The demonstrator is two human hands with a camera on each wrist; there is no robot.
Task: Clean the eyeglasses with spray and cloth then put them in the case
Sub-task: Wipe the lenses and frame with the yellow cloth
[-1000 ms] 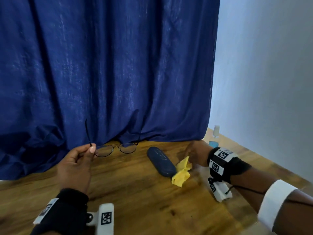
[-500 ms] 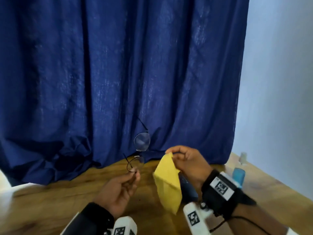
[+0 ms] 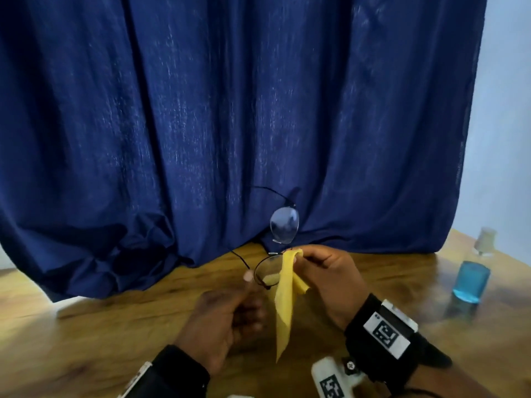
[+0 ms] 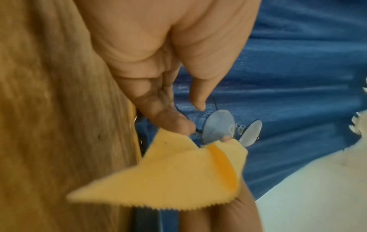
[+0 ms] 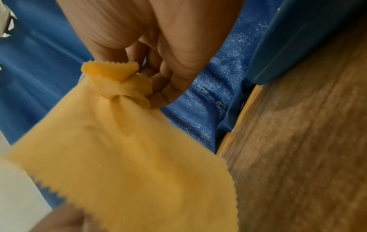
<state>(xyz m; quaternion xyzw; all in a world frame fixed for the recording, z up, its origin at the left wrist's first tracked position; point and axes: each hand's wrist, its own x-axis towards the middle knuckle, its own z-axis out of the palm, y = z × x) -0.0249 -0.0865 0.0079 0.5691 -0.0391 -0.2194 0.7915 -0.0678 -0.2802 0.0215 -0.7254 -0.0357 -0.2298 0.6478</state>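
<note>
Head view: blue curtain [image 3: 201, 124] filled upper frame, wooden table [image 3: 86, 326] lower band, spray bottle [image 3: 471, 280] far right, apart from both hands. Case not identifiable. Glasses [image 3: 283, 228] stood on end at centre, long axis near vertical, one lens above other. Left hand [image 3: 224, 314] below-left of them, thumb and forefinger pinching frame by lower lens. Right hand [image 3: 324, 271] just right of lower lens, fingertips pinching yellow cloth [image 3: 284, 305] top edge, cloth at lens rim, rest hanging down. Judgement: wipe starts on lower lens; right hand nearer.
</note>
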